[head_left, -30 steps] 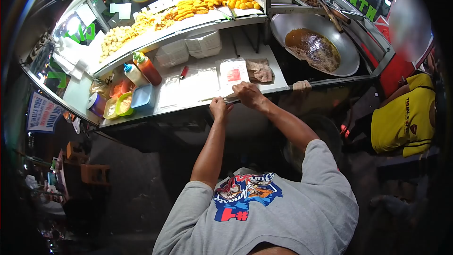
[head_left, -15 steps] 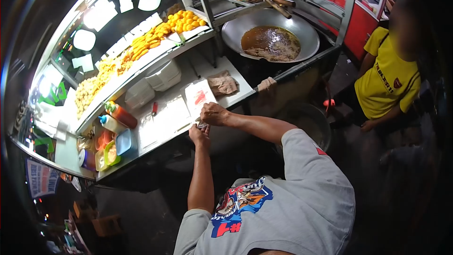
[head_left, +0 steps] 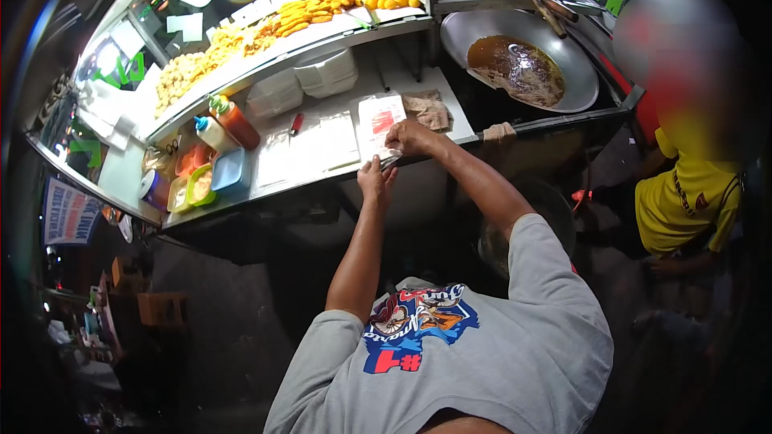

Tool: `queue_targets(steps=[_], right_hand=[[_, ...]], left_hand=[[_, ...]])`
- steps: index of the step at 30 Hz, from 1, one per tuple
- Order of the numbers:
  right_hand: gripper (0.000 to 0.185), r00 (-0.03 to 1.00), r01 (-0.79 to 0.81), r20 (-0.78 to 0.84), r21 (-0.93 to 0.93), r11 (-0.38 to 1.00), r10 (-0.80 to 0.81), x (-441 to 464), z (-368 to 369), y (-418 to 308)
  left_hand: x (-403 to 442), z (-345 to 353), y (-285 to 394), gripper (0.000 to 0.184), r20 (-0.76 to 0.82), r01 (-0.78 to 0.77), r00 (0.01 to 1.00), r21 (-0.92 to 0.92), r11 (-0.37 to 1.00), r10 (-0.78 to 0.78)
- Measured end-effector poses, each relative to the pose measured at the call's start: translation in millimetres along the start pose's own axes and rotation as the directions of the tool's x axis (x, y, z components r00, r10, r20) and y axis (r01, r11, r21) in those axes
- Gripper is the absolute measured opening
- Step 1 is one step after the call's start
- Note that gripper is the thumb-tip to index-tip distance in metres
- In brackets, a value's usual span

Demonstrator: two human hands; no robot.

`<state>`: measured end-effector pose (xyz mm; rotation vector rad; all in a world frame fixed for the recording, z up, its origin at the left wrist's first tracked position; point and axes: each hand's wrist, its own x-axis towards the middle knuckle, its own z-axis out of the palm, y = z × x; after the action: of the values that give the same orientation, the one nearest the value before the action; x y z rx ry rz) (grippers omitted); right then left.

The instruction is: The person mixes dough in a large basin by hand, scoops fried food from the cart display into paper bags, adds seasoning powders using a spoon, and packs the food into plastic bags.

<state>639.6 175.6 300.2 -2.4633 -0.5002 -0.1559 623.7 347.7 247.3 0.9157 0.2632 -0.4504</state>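
Observation:
At the counter's front edge, my left hand (head_left: 375, 180) pinches the lower end of a thin whitish plastic piece (head_left: 389, 158). Closed fingers of my right hand (head_left: 412, 138) grip the same piece from above right. Just behind them lies a stack of white bags with a red print (head_left: 381, 118). A folded brown cloth (head_left: 427, 110) is to its right. White paper sheets (head_left: 323, 145) lie left of my hands, with a small red item (head_left: 297, 124) behind them.
Sauce bottles (head_left: 234, 120) and small tubs (head_left: 230, 169) stand at the left. White foam boxes (head_left: 326, 72) sit under the shelf of fried food (head_left: 305, 18). A wok of oil (head_left: 579, 84) is at the right. A person in yellow (head_left: 690, 197) stands right.
The view swings left and then back right. Both hands stay together at the counter edge, the whitish piece now showing more between them. The person in yellow has come closer.

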Motion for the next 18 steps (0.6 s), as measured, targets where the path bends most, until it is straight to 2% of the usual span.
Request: queue_targets(steps=[1,4,7,10,13,14,17,18], right_hand=[[0.017,1.000,-0.008,0.007,-0.007,1.000,0.008,2.0,-1.4,-1.4],[0.016,1.000,0.003,0.018,-0.267,0.964,0.001,4.4,2.5,-9.9],[0.016,0.999,0.049,0.027,-0.488,0.872,-0.041,9.2,0.1,-17.9],[0.014,0.994,0.044,0.107,-0.546,0.837,0.018,13.6,-1.4,-23.3],[0.014,0.982,0.107,0.187,-0.420,0.901,-0.029,12.8,-9.9,-26.0],[0.012,0.985,0.096,0.169,-0.432,0.897,-0.024,10.9,-13.3,-31.9],[0.013,0.973,0.229,0.150,-0.495,0.838,-0.177,11.6,-9.6,-33.9],[0.013,0.970,0.234,0.175,-0.511,0.827,-0.166,11.4,-8.2,-34.3]], left_hand=[[3.7,0.1,-3.2,0.039,-0.034,-0.027,0.999,0.022,0.999,0.028],[13.8,-2.2,-9.6,0.054,-0.104,-0.073,0.991,0.064,0.995,0.080],[15.2,-0.4,-12.1,0.050,-0.175,-0.116,0.974,0.164,0.980,0.144],[13.1,-0.2,-11.1,0.046,-0.173,-0.148,0.968,0.186,0.971,0.180],[13.8,-3.1,-12.1,0.042,-0.125,-0.185,0.970,0.191,0.964,0.211],[13.6,-3.0,-12.0,0.042,-0.120,-0.198,0.967,0.203,0.959,0.225],[13.6,-3.3,-13.5,0.041,-0.118,-0.224,0.959,0.246,0.943,0.258],[14.4,-3.4,-13.6,0.040,-0.124,-0.224,0.956,0.268,0.937,0.264]])
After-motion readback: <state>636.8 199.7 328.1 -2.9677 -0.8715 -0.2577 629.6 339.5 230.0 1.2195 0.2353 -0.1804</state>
